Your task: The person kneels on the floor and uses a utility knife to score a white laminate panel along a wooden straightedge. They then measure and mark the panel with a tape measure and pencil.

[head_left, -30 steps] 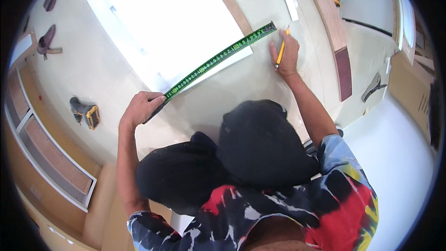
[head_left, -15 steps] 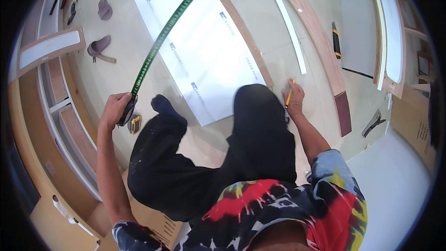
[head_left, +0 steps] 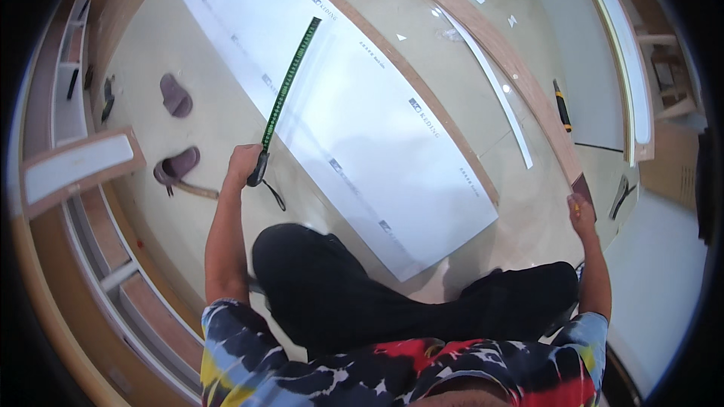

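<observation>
My left hand (head_left: 243, 164) is closed round a tape measure (head_left: 259, 169) with a dark case and a hanging wrist loop. Its green blade (head_left: 290, 83) sticks out up and to the right, over a long white panel (head_left: 362, 128) with wood-coloured edges. At the far right, my right hand (head_left: 581, 217) is closed, with a bit of a yellow pencil (head_left: 577, 208) showing between its fingers. That hand is at the dark red end (head_left: 580, 185) of a long wooden strip (head_left: 520, 68); whether it also grips the strip, I cannot tell.
A narrow white strip (head_left: 494, 79) lies between panel and wooden strip. Beyond them lie a yellow-and-black utility knife (head_left: 562, 108) and pliers-like tool (head_left: 621, 196). Two slippers (head_left: 176, 96) lie on the left floor, beside a white-faced framed piece (head_left: 79, 162) and an open cabinet frame (head_left: 121, 279).
My body has turned and shifted. The tape measure in my left hand now reaches over the panel's middle. My right hand has moved from beside my knee to the wooden strip's dark end.
</observation>
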Demonstrator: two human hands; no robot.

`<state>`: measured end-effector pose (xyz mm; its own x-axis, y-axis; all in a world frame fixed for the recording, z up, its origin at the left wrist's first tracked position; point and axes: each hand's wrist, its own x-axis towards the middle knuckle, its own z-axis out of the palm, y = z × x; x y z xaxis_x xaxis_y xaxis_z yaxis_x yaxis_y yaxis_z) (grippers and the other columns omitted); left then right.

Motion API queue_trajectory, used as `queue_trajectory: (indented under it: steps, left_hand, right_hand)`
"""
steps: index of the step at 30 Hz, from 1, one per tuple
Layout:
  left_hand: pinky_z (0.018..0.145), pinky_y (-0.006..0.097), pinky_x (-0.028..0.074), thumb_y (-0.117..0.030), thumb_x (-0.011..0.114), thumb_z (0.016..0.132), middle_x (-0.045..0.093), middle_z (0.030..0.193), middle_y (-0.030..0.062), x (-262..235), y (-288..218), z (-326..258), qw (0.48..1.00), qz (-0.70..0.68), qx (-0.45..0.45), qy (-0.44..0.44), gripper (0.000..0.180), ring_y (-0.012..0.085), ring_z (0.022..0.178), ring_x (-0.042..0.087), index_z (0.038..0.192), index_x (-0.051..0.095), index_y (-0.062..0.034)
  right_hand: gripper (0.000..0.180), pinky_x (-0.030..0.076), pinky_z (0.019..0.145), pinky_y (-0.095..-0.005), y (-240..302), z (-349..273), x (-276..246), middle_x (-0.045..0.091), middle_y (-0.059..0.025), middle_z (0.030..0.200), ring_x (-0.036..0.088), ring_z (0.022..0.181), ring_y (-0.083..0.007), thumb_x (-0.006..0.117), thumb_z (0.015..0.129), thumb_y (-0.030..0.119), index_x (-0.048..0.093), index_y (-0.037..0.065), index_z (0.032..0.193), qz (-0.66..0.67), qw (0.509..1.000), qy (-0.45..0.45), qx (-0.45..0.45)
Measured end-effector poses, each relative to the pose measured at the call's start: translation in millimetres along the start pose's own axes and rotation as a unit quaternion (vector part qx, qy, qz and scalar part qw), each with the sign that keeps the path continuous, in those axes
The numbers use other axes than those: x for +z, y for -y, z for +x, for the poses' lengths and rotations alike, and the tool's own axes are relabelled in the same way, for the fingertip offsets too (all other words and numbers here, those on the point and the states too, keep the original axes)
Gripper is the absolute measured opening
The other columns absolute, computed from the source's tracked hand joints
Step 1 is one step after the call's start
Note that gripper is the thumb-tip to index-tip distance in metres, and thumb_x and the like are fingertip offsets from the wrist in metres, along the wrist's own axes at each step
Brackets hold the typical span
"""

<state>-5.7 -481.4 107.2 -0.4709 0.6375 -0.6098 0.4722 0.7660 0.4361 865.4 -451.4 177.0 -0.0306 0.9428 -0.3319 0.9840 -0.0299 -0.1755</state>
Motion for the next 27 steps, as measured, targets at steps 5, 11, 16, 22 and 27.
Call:
queue_trajectory:
  steps: [5,11,16,22,27]
  left_hand:
    - [0.075,0.043,0.051,-0.033,0.054,0.086,0.071,0.085,0.0203,-28.1,-2.3,77.7,1.0,0.02,0.018,0.003,0.037,0.0347,0.078,0.067,0.091,0.075,-0.0035]
    - [0.084,0.046,0.051,-0.033,0.054,0.086,0.071,0.095,0.023,-66.1,5.1,71.8,0.994,0.088,0.06,0.006,0.036,0.0402,0.093,0.067,0.089,0.074,-0.0033]
    - [0.095,0.048,0.049,-0.036,0.052,0.084,0.068,0.108,0.0262,-107.7,13.0,76.8,0.985,0.148,0.081,0.029,0.043,0.0441,0.104,0.064,0.099,0.073,-0.0016]
    - [0.091,0.047,0.05,-0.035,0.051,0.084,0.068,0.107,0.0261,-182.7,8.7,85.8,0.981,0.168,0.101,-0.01,0.041,0.0444,0.101,0.065,0.096,0.074,-0.0033]
    - [0.091,0.048,0.05,-0.037,0.05,0.086,0.069,0.102,0.0274,-197.0,-32.7,52.8,0.988,0.12,0.09,-0.044,0.043,0.0449,0.1,0.065,0.098,0.075,-0.0048]
  right_hand:
    - [0.032,0.049,0.068,-0.0421,129.6,-33.5,-55.2,0.065,-0.0215,0.08,0.064,0.074,-0.0384,0.055,0.101,0.029,0.066,-0.001,0.102,0.074,0.996,-0.025,-0.03]
    - [0.042,0.048,0.064,-0.0383,163.7,-101.0,-143.6,0.062,-0.0139,0.073,0.063,0.069,-0.0229,0.049,0.103,0.036,0.065,-0.003,0.099,0.013,0.987,-0.143,0.076]
    - [0.049,0.046,0.053,-0.0291,134.8,-170.7,-108.7,0.057,-0.0039,0.068,0.056,0.059,-0.0124,0.046,0.102,0.046,0.066,0.001,0.1,0.193,0.92,-0.264,0.216]
    - [0.039,0.052,0.078,-0.0404,246.0,-109.0,45.8,0.067,-0.0194,0.095,0.066,0.087,-0.0303,0.045,0.104,0.031,0.065,-0.002,0.109,0.31,0.949,-0.036,-0.037]
    - [0.042,0.048,0.072,-0.0454,296.3,53.3,22.4,0.063,-0.0215,0.081,0.064,0.079,-0.0348,0.043,0.1,0.035,0.059,0.0,0.083,0.189,0.976,0.085,-0.068]
